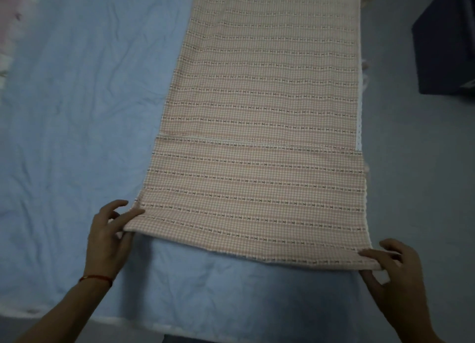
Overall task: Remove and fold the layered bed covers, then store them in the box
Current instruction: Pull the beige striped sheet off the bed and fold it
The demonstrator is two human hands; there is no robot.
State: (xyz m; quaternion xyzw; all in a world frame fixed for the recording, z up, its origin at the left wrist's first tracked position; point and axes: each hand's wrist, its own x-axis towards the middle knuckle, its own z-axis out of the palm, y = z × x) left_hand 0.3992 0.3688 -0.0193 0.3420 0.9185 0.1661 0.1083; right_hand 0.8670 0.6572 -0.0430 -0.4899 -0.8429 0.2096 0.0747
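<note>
Hands (pixel 109 236) (pixel 393 268) pinch pink cover's (pixel 257 126) near corners.

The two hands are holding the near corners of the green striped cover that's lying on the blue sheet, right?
Not quite. The cover is pink checked with striped rows, not green, as the head view shows. The left hand and right hand do hold its near corners, and it lies on the blue sheet.

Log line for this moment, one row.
stage: folding | left hand: pinches near corner of checked cover | right hand: pinches other near corner | cover: long strip on blue sheet | box: unconfirmed
</note>
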